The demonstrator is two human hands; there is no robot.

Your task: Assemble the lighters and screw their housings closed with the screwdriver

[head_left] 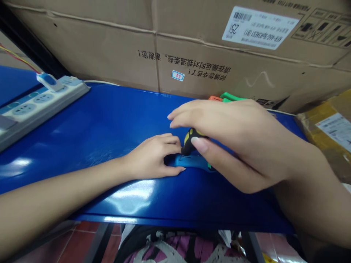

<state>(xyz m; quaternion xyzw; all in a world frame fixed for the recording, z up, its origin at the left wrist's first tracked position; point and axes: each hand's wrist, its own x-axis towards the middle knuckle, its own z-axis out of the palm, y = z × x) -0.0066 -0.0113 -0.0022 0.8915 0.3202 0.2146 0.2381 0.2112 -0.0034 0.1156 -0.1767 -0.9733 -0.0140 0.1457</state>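
A light-blue plastic piece (193, 162) with a rounded, handle-like shape lies on the blue tabletop. My left hand (157, 156) grips its left end between thumb and fingers. In my right hand (238, 140) is a screwdriver (189, 141) with a black and yellow handle, held between thumb and fingers. It is tilted, its thin shaft pointing down and touching or nearly touching the blue piece near my left fingertips. My right hand covers part of the screwdriver handle and the right end of the piece, where a bit of green shows.
A white power strip (45, 104) with a plug in it lies at the left. Behind the blue tabletop (90, 146) stands a large cardboard box (109, 51). Green and orange items (229, 97) sit by it, partly hidden. A taped carton (329, 128) is at the right.
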